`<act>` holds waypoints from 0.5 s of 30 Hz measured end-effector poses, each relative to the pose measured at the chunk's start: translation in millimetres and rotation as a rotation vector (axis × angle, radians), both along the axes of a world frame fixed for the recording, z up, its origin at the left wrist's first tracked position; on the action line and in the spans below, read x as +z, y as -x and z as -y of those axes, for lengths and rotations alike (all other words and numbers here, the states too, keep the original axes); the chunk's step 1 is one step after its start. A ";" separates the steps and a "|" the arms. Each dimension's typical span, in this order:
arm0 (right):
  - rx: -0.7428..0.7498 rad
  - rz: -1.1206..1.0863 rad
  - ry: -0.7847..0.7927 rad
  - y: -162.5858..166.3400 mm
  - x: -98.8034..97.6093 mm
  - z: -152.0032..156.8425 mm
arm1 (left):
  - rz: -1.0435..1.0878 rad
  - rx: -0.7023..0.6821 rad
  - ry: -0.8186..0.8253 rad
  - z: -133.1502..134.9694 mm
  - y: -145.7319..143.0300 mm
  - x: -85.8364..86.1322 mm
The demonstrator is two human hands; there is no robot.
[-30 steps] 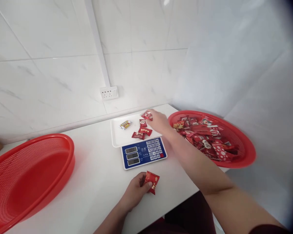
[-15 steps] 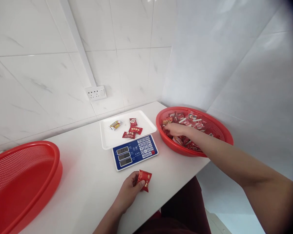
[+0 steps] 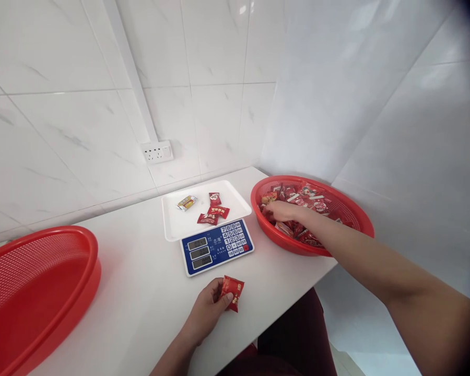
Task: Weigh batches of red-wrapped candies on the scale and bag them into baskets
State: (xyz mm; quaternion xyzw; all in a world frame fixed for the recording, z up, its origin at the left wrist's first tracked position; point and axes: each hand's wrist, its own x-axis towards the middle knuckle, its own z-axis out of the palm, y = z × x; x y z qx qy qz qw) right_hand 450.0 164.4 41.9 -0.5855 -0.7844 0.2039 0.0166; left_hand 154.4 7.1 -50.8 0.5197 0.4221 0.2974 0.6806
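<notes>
Between the thumb and fingers of my left hand (image 3: 210, 307) is a red candy packet (image 3: 234, 291), held over the table in front of the scale. My right hand (image 3: 281, 210) reaches into the red basket (image 3: 360, 230) on the right, which holds many wrapped candies (image 3: 307, 201). Its fingers dip among the wrappers, and their tips are hidden. On the white tray (image 3: 176, 227) of the digital scale (image 3: 217, 247) lie several small red packets (image 3: 218, 211) and one yellow-and-silver packet (image 3: 186, 202).
A second red basket (image 3: 76, 232), with mesh sides, stands at the left of the white table (image 3: 133, 292). A socket (image 3: 157, 152) is fixed to the tiled wall behind. The right basket sits close to the grey side wall (image 3: 407, 172).
The view has shifted slightly. My left hand still holds the red packet, and my right hand stays in the right basket with little visible movement.
</notes>
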 end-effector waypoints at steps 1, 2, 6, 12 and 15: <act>-0.030 0.000 -0.046 -0.2 -1.0 -2.8 | -0.001 0.003 -0.003 -0.2 0.1 -0.4; -0.064 0.000 -0.093 -2.2 -0.2 -6.2 | -0.002 0.007 -0.006 -0.2 0.3 -0.9; -0.178 -0.009 -0.238 -21.0 14.8 -15.9 | -0.012 0.008 -0.005 0.4 0.5 -2.7; -0.301 -0.475 -0.068 -27.8 25.9 -4.3 | 0.005 -0.008 -0.020 0.1 -0.2 -5.4; -0.372 -0.656 0.023 -6.4 25.8 -1.0 | -0.004 0.019 -0.025 -0.1 -0.7 -8.2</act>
